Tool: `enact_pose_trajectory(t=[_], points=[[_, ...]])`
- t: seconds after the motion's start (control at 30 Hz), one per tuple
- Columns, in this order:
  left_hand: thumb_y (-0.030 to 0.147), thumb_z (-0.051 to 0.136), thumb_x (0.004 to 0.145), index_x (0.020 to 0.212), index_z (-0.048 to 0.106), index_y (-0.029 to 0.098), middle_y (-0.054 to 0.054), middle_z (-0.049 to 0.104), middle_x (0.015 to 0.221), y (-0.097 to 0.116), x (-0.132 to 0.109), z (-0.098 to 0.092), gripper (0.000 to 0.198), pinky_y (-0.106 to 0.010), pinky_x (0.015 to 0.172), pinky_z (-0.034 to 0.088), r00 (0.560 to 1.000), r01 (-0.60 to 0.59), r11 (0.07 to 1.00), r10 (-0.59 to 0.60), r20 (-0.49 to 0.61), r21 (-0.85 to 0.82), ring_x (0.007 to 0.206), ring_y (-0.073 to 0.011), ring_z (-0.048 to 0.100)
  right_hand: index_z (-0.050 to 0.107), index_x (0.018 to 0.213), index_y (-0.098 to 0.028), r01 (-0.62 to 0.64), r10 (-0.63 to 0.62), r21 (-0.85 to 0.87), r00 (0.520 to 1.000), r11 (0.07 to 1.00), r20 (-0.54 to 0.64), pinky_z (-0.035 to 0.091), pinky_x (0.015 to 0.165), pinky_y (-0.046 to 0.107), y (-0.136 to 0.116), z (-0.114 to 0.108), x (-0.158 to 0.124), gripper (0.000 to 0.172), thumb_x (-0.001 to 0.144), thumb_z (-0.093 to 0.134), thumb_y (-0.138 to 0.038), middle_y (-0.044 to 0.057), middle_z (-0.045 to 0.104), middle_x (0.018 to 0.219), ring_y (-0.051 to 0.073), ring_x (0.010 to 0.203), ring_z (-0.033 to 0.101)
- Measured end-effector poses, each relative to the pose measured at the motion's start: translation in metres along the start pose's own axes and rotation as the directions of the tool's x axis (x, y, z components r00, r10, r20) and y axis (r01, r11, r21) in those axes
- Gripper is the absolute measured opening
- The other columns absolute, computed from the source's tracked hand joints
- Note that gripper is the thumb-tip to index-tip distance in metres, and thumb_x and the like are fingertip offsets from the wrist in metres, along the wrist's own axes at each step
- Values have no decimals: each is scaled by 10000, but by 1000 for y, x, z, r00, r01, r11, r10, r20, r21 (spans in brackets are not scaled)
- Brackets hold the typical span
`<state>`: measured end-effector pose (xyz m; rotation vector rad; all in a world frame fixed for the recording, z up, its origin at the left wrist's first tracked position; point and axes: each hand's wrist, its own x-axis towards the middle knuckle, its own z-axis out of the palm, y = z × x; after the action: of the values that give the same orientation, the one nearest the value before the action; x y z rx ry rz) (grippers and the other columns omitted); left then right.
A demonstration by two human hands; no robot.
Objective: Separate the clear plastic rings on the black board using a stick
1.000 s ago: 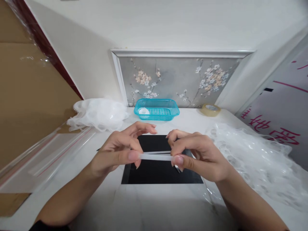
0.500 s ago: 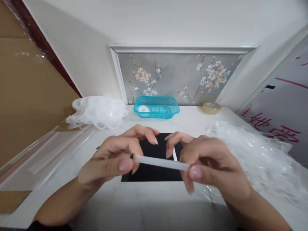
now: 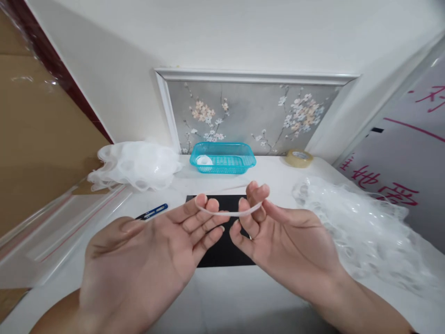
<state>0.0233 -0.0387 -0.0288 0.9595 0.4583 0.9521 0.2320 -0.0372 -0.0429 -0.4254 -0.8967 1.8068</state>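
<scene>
A thin, translucent white band [image 3: 231, 214] is stretched between my two hands and bows toward me; a faint pale line behind it suggests a loop. My left hand [image 3: 146, 264] is turned palm up, fingers extended, with the band caught around its index fingertip and the thumb away from it. On the other side, my right hand [image 3: 288, 241] has the band's end at its thumb and index finger, the other fingers curled loosely. Below both hands lies a black mat [image 3: 225, 246], partly covered by them. Blue-handled thread snips [image 3: 155, 211] lie behind my left hand.
A turquoise basket [image 3: 222, 168] holding a white roll [image 3: 204, 161] stands against the wall. Clear tape [image 3: 299, 158] sits right of it. Translucent rings in a bundle [image 3: 137, 164] lie left, and a larger heap [image 3: 358, 236] right. Plastic bags [image 3: 76, 222] lie at the left edge.
Both hands have rotated palms up, and the flat-held strip now shows edge-on and curved. My left thumb has come off it. The thread snips have come into view.
</scene>
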Motion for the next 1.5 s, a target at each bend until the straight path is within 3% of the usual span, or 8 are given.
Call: enact_pose_trajectory(t=[0.23,0.63,0.83,1.0,1.23,1.33,1.43,1.5], points=[[445,456,815,1220,586,43,-126,553,1326,3,-9,13,585,-351,1047,454,999,53,894,-45,29,-445,1274,-267,478,636,1050,-275,-150,164,386,986,910,-4,447,928,254,-4,13,-10,229,853,579,-172,-51,699,987,105,1134,589],[376,481,815,1252,554,17,-162,528,1343,4,-7,5,570,-391,1089,394,996,85,848,-56,70,-523,1280,-272,472,630,1066,-290,-131,139,403,990,906,8,463,905,247,-2,13,-7,310,828,561,-104,-64,700,984,104,1129,596],[393,537,786,1168,618,50,-147,594,1261,5,-4,12,520,-379,1047,444,995,84,887,-97,-4,-455,1218,-289,527,650,1064,-319,-98,103,305,995,947,-1,483,886,259,-1,10,-6,310,829,577,-130,-67,703,1009,111,1086,620],[223,469,858,807,679,114,-80,664,897,-6,12,16,242,-325,929,503,985,131,903,-165,-50,-408,938,-191,626,689,1018,-379,46,-45,99,999,994,-16,523,846,332,13,8,3,241,812,665,-257,-65,696,1111,125,837,684],[301,454,897,820,658,139,-59,604,875,-37,61,-31,271,-256,703,483,930,193,957,-249,-270,-219,800,-153,572,685,1094,-331,163,-198,-321,977,933,-81,568,697,313,28,-21,69,347,754,725,-388,11,700,1109,213,987,660],[403,480,901,930,648,171,-69,590,1021,-45,44,-64,288,-268,707,461,893,276,953,-207,-401,124,882,-180,554,671,1138,-245,218,-330,-667,943,713,-45,571,724,345,24,-54,132,442,745,703,-446,45,673,1166,257,1028,641],[368,603,853,967,637,215,-54,586,1007,-57,-15,-88,194,-307,867,432,974,171,701,-17,-224,692,948,-193,529,630,1197,-257,-73,-243,-997,967,5,-72,523,824,294,20,-82,200,391,878,524,-456,15,673,1179,194,943,677],[331,562,894,1111,586,278,-54,574,1092,-65,-66,-93,225,-325,932,422,995,51,579,45,-94,814,1014,-192,525,653,1160,-245,-157,-181,-975,975,-158,-127,487,870,328,22,-92,239,368,847,588,-426,49,701,1114,245,1023,652]])
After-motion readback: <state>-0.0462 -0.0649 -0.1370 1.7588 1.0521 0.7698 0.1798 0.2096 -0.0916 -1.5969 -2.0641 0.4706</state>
